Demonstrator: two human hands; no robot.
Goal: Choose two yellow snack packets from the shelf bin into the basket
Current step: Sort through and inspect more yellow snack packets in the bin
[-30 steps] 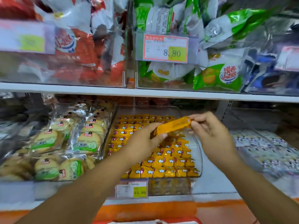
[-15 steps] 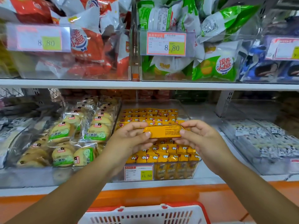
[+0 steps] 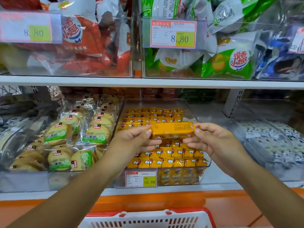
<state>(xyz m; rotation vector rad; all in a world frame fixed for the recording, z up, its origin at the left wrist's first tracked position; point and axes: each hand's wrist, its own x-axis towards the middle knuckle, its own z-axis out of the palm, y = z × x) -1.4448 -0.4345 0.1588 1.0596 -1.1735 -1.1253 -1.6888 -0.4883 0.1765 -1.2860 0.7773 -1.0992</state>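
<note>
A yellow snack packet [image 3: 172, 130] is held level in the air in front of the lower shelf. My left hand [image 3: 133, 142] pinches its left end and my right hand [image 3: 212, 142] pinches its right end. Behind and below it stands a clear shelf bin [image 3: 189, 106] packed with several rows of the same yellow packets [image 3: 167, 155]. The white and red basket [image 3: 148, 218] shows its rim at the bottom edge of the view, below my hands.
A bin of cracker packs with green labels [image 3: 69, 135] stands left of the yellow bin, and a bin of black-and-white packets [image 3: 271, 142] stands to the right. The upper shelf [image 3: 148, 83] carries bins of red, green and blue bags. A price tag [image 3: 140, 179] marks the yellow bin's front.
The packet went from tilted to level between both hands and came down toward me. The view dropped, so the basket's rim came into sight at the bottom.
</note>
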